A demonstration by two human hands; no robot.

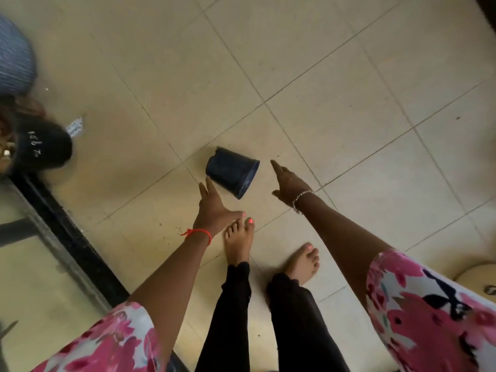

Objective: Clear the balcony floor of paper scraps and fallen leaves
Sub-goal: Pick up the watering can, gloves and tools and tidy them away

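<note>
Paper scrap (75, 127), the only piece of litter clearly visible, lies on the tiled balcony floor (322, 76) far to the left, just beside a dark cap (43, 146) at the frame's edge and well apart from both hands. No fallen leaves show; a few dark specks dot the tiles near the feet.

Neither hand grips anything. The left hand (212, 208) is spread flat with fingers extended, close to the near side of a dark blue pot (232, 171) that lies tipped on its side. The right hand (288, 183) is likewise released, fingers straight, on the pot's other side. The 2 hands flank the pot without touching it.

Risks, as I judge them: the pot can roll on the smooth tile if 1 hand nudges it before the other closes, and its mouth may spill dirt, adding to the mess. The bare feet (239, 242) stand just behind it, so a slipped pot could land on toes. The scrap by the cap could easily be overlooked.
</note>
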